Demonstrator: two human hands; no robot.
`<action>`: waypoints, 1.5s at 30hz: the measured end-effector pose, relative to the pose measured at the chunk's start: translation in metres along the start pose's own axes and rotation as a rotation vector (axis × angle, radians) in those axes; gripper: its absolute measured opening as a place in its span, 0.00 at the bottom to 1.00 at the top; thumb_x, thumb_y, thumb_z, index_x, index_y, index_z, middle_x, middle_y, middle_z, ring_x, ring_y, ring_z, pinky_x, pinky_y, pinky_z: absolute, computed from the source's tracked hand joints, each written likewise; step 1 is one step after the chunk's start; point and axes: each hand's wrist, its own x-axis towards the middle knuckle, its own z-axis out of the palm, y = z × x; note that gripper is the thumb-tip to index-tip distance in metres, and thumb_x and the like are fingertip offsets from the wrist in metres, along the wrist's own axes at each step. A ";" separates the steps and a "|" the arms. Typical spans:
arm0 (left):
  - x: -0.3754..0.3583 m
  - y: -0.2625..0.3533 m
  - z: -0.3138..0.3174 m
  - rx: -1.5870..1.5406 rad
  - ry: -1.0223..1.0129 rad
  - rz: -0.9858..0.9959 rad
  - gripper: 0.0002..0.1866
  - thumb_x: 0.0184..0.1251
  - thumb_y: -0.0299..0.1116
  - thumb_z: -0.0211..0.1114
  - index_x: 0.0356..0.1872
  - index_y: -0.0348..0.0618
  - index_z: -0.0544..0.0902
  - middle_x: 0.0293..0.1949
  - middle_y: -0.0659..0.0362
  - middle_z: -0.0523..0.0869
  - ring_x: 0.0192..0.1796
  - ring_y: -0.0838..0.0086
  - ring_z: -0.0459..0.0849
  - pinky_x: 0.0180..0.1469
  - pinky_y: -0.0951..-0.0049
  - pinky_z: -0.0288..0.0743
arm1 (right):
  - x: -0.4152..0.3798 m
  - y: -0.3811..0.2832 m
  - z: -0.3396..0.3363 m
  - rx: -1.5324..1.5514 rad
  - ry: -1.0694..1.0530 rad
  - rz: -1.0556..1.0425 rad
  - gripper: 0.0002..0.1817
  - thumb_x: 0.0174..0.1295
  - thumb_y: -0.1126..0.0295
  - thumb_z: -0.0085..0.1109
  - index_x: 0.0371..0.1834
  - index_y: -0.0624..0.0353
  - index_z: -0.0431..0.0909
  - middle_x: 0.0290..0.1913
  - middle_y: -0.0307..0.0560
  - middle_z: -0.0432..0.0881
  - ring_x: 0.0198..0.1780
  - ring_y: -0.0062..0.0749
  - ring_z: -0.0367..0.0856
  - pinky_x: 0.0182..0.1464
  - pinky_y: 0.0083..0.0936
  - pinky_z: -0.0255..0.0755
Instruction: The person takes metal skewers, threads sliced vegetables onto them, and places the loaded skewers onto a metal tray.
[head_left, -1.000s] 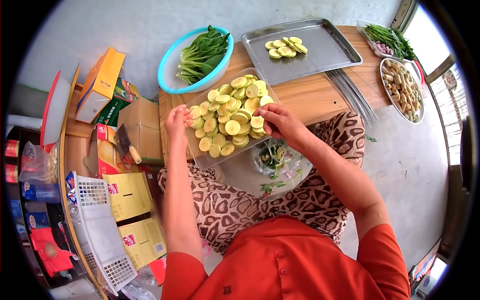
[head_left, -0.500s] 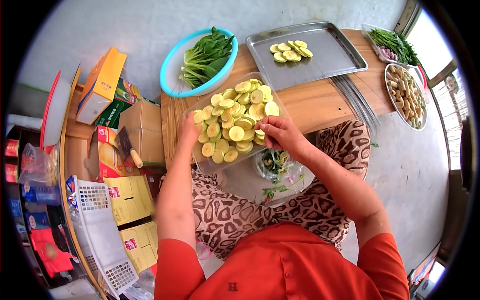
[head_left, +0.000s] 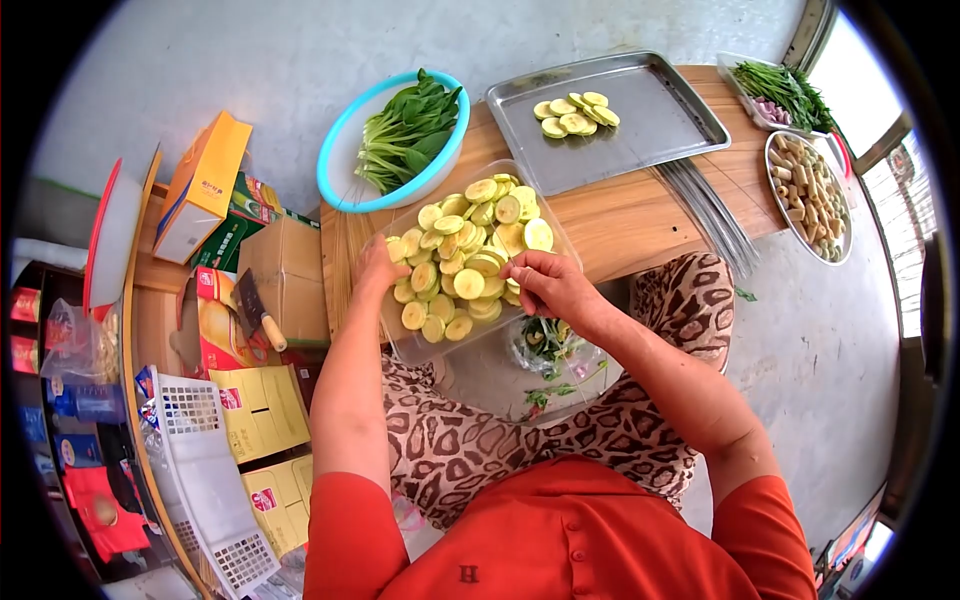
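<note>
A clear plastic container (head_left: 408, 348) heaped with round pale green vegetable slices (head_left: 468, 283) sits tilted at the table's front edge. My left hand (head_left: 376, 268) is at its left side, thumb spread from the fingers and reaching over the slices. Over the right side of the container, my right hand (head_left: 548, 284) has thumb and fingers pinched together; what lies between them is too small to make out. Behind, a metal tray (head_left: 660, 120) bears a small group of the same slices (head_left: 577, 116). Thin wooden skewers (head_left: 342, 240) lie left of the container.
A blue-rimmed bowl (head_left: 326, 170) of leafy greens stands back left. Metal skewers (head_left: 712, 215) lie at the right. Beyond are a plate (head_left: 848, 245) of short pieces and a box of cut greens (head_left: 785, 92). A cleaver (head_left: 258, 310) and cartons (head_left: 285, 265) are left.
My left hand's thumb has opened out toward the slices. My right hand stays pinched, slightly lower in view. The whole view has shifted a little.
</note>
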 end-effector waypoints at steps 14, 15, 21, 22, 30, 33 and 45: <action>-0.026 -0.010 -0.007 -0.074 -0.016 0.187 0.46 0.40 0.37 0.77 0.65 0.40 0.64 0.54 0.44 0.79 0.57 0.54 0.77 0.56 0.60 0.72 | 0.002 0.007 0.004 -0.122 -0.024 0.032 0.11 0.72 0.64 0.45 0.43 0.57 0.76 0.19 0.32 0.69 0.20 0.13 0.63 0.21 0.13 0.54; -0.029 -0.010 -0.012 -0.073 -0.015 0.182 0.46 0.40 0.37 0.77 0.65 0.40 0.64 0.54 0.44 0.79 0.57 0.54 0.77 0.56 0.60 0.72 | 0.004 0.011 0.004 -0.087 -0.025 0.028 0.11 0.70 0.65 0.47 0.41 0.59 0.77 0.18 0.34 0.72 0.19 0.15 0.65 0.22 0.15 0.58; -0.042 -0.013 -0.021 -0.277 -0.059 0.260 0.43 0.41 0.33 0.75 0.64 0.38 0.67 0.58 0.43 0.76 0.59 0.55 0.76 0.58 0.64 0.71 | 0.002 0.014 0.010 -0.124 -0.055 0.004 0.10 0.70 0.66 0.47 0.41 0.60 0.77 0.18 0.33 0.71 0.20 0.15 0.67 0.23 0.16 0.59; -0.045 -0.010 -0.020 -0.280 -0.055 0.259 0.43 0.41 0.33 0.75 0.64 0.38 0.67 0.58 0.43 0.76 0.59 0.55 0.76 0.58 0.64 0.71 | 0.002 0.015 0.011 -0.129 -0.057 0.002 0.10 0.70 0.66 0.47 0.41 0.60 0.77 0.18 0.33 0.71 0.20 0.15 0.67 0.23 0.16 0.59; -0.065 0.021 -0.023 -0.889 -0.131 0.198 0.38 0.53 0.43 0.74 0.64 0.39 0.69 0.39 0.55 0.83 0.40 0.72 0.82 0.40 0.74 0.75 | -0.002 0.019 0.015 -0.203 -0.097 0.016 0.11 0.72 0.64 0.45 0.44 0.58 0.76 0.19 0.32 0.70 0.20 0.13 0.63 0.22 0.13 0.55; -0.079 0.029 -0.024 -1.364 -0.282 0.120 0.31 0.65 0.54 0.60 0.60 0.41 0.72 0.33 0.60 0.81 0.33 0.76 0.80 0.35 0.78 0.72 | 0.000 0.026 0.015 -0.236 -0.114 0.000 0.12 0.72 0.64 0.45 0.44 0.58 0.77 0.18 0.32 0.69 0.20 0.13 0.62 0.22 0.13 0.55; -0.093 0.061 -0.006 -2.243 -0.503 0.112 0.25 0.71 0.53 0.46 0.59 0.47 0.71 0.34 0.57 0.79 0.38 0.68 0.77 0.44 0.65 0.74 | -0.007 0.021 0.035 -0.210 -0.179 0.012 0.12 0.70 0.65 0.47 0.44 0.60 0.78 0.15 0.33 0.70 0.17 0.14 0.65 0.21 0.15 0.58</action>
